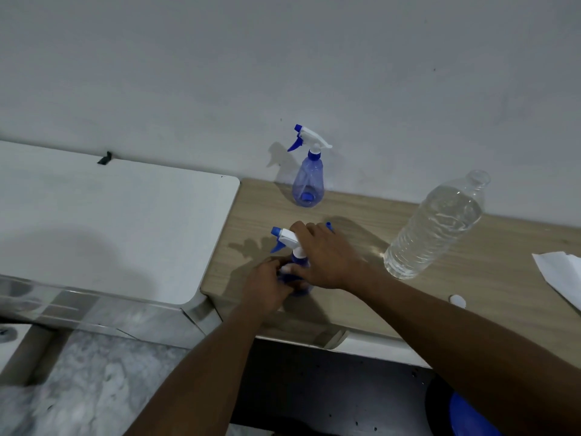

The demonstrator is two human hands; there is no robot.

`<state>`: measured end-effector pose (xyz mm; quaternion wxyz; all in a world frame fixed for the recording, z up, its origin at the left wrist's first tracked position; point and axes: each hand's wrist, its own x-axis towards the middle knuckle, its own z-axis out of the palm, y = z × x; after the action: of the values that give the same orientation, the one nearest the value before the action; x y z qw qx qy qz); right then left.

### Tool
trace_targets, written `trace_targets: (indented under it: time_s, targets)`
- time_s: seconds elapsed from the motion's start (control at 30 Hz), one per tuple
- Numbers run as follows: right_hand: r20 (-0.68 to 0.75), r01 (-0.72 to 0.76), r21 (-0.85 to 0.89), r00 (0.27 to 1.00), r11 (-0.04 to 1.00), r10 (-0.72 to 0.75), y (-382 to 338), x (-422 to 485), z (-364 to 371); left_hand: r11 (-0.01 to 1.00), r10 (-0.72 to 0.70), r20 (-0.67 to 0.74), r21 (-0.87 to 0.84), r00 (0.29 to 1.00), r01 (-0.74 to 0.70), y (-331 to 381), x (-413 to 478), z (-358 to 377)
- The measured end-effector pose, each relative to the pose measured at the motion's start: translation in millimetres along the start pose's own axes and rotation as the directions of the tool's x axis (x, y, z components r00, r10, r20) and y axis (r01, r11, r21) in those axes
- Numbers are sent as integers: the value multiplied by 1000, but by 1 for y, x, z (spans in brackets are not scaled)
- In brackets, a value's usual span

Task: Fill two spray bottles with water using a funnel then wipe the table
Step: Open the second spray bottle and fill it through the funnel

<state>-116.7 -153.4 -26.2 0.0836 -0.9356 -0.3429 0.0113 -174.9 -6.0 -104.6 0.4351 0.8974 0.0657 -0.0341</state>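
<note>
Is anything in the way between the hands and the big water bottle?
Nothing visible. Both hands, left and right, hold the near spray bottle; only bare table lies between them and the water bottle.

Plain grey wall, wood desk w/ white unit beside, marble floor.

Blue translucent bodies with white-and-blue trigger heads were shown on both spray bottles, and a pale wood-grain pattern on the table.

Water bottle (uncapped) right of both sprayers — on table.
</note>
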Motion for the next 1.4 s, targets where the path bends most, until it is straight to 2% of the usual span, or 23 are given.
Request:
trace_targets:
  time_s: [0.03, 0.17, 0.33, 0.47, 0.63, 0.8, 0.97, 1.1, 1.17, 1.3, 1.4]
  targets:
    - [-2, -10, -8, 1000, 1000, 10, -2, 0, 2, 1000, -4, 5, 10, 1000, 4, 1, -1, 0]
    - [65, -3, 161, 998, 987, -8, -2, -3, 1, 999, -8, 12, -40, 1000, 9, 3, -1, -1]
    - [26, -18, 33, 1000, 999, 17, -1, -1, 0, 1000, -15, 7, 17, 1000, 15, -1, 0, 1]
    - [63, 3, 151, 998, 988, -13, -3, 1, 0, 1000, -19, 6, -1, 1000, 19, -1, 0, 0]
    - [39, -30, 88, 999, 996, 27, 0, 3, 0, 1000, -17, 9, 9, 1000, 17, -4, 2, 1]
    - [129, -12, 248, 991, 969, -21, 1, 6, -5, 1000, -27, 29, -10, 999, 28, 0, 1, -1]
    - [76, -57, 136, 996, 989, 47, -1, 4, -3, 998, -51, 29, -33, 998, 52, -1, 2, -1]
    - [200, -100, 366, 979, 925, 27, -4, 7, -11, 998, -57, 47, 7, 997, 57, -2, 1, -2]
    - [244, -123, 403, 969, 907, 24, -2, 8, -18, 997, -71, 49, -6, 996, 71, -4, 3, 0]
    - [183, -97, 342, 983, 935, 35, 1, 11, -33, 990, -122, 43, -58, 992, 125, -4, 4, 2]
    - [151, -101, 354, 987, 930, 49, 4, 16, -60, 993, -81, 52, -84, 995, 85, -6, 4, 0]
